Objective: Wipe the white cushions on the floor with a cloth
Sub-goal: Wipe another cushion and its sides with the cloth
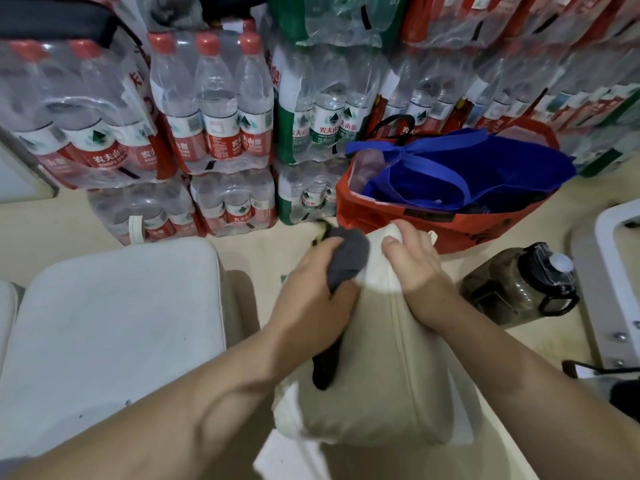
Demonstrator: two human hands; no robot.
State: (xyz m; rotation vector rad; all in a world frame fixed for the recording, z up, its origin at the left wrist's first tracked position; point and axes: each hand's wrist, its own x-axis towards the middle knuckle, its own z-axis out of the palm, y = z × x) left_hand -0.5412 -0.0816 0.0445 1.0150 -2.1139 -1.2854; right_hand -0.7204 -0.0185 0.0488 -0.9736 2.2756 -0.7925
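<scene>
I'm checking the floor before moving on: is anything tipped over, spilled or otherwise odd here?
The dark water jug lies on its side on the floor, right of the held cushion; no spill shows. The flat cushion at left carries a few small dark specks.

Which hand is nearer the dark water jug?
Right. The right hand grips the cushion top, just left of the jug; the left hand, holding the grey cloth, is farther left.

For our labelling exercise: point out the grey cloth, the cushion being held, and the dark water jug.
grey cloth (349,254), head view, on its bunched upper fold.
held cushion (374,375), head view, on its bare beige side panel.
dark water jug (505,292), head view, on its smoky body below the lid.
</scene>
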